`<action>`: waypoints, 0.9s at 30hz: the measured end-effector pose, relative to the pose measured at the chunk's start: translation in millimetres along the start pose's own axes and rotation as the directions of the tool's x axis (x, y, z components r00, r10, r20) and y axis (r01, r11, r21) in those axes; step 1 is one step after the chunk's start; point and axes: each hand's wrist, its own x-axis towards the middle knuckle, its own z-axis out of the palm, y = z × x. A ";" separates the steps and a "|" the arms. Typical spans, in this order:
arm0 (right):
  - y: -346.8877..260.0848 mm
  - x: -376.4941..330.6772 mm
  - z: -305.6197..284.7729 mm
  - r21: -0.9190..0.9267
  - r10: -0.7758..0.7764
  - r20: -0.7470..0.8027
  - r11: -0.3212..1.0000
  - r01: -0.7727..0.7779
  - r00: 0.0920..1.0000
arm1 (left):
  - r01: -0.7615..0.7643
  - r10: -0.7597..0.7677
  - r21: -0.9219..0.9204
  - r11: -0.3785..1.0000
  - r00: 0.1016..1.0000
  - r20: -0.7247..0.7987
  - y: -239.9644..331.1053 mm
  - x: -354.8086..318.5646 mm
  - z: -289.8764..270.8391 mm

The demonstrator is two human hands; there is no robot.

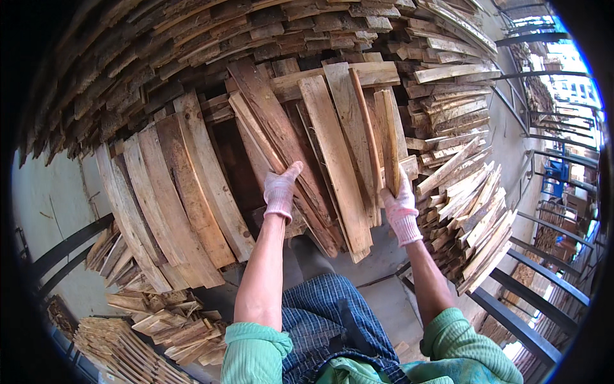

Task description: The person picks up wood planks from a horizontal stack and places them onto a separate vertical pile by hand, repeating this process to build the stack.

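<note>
- In the head view, the left hand (280,192), in a pale glove, is curled over a brown board (272,118) and the thin strip (251,128) along its left edge; its fingertips are hidden, so I cannot tell whether it has both pieces firmly.
- The right hand (400,203), also gloved, grasps the lower end of a narrow board (389,128), which points away from the person.
- Between the hands a wide pale board (334,160) and a curved reddish strip (366,121) lie slanted, with a crosswise board (377,73) near their far ends.
- More boards (210,173) lie side by side to the left, a tall wood stack (256,25) rises beyond, and a pile of split strips (473,217) sits at the right.
- The narrow board is held near one end, so its far end could swing and knock the reddish strip.
- The brown board and strip could slide apart if the left hand closes on only one.
- The wide pale board's near end seems to overhang; a push there might tip it toward the apron (332,320).
- Rough edges could snag the gloves or drive in splinters.
</note>
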 end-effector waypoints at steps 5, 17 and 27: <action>-54.7 -45.4 48.5 0.154 0.125 0.166 0.976 -0.151 0.978 | -0.115 0.116 -0.026 0.993 0.992 0.053 21.7 -36.0 -66.7; -181.4 -98.0 303.4 -0.416 0.013 0.328 0.900 0.132 0.945 | 0.041 0.177 0.897 0.439 0.975 -0.132 89.6 -90.3 -362.5; -166.4 -119.7 355.1 0.271 0.040 0.192 0.958 -0.092 0.981 | -0.254 0.501 0.858 0.447 0.865 -0.005 -7.9 -42.4 -344.5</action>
